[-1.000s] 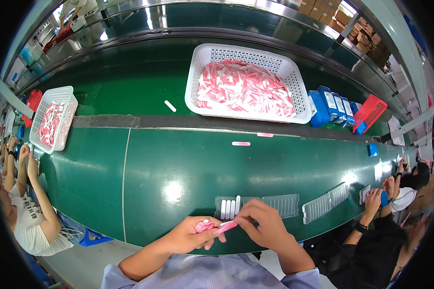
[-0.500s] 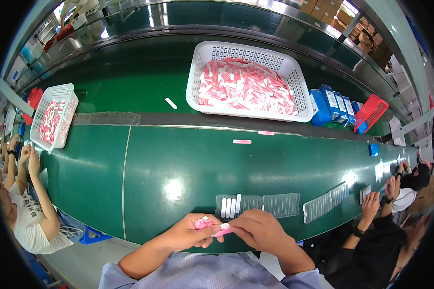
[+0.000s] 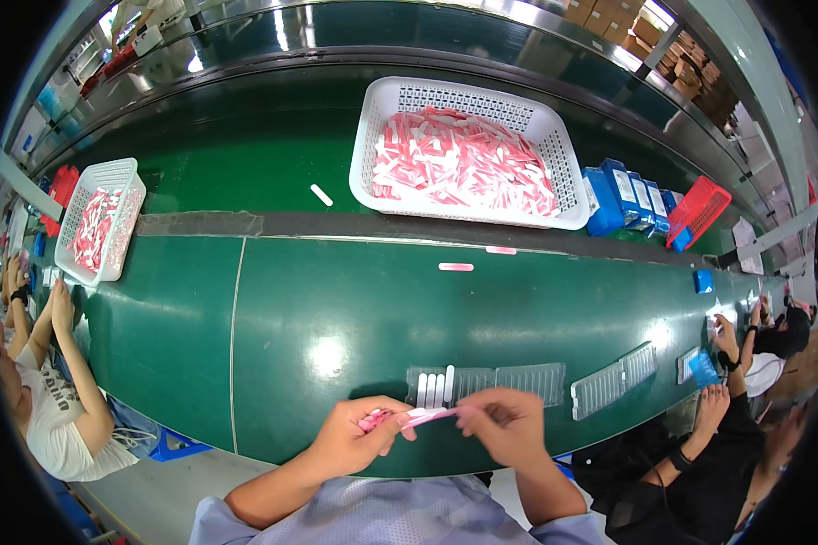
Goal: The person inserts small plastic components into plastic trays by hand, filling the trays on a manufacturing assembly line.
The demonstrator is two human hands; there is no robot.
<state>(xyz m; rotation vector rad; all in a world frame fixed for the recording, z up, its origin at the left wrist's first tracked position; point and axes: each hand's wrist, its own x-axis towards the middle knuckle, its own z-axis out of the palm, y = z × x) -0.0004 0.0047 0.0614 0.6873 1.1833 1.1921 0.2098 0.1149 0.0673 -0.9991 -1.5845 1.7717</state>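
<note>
Both of my hands meet over the near edge of the green conveyor belt (image 3: 336,309). My left hand (image 3: 359,434) clutches a small bunch of pink sticks (image 3: 373,420). My right hand (image 3: 504,427) pinches one thin pink and white stick (image 3: 430,416), whose other end rests in my left fingers. Just beyond my hands lies a clear slotted tray (image 3: 486,381) with a few white sticks (image 3: 436,389) standing in its left slots.
A large white basket (image 3: 568,182) full of pink and white sticks sits across the belt, blue boxes (image 3: 623,195) and a red basket (image 3: 698,211) to its right. A smaller basket (image 3: 100,218) is at left. Loose sticks (image 3: 455,267) lie on the belt. Co-workers sit left and right.
My right hand has pulled one stick out of the bunch toward the right, so the hands stand a little further apart than before.
</note>
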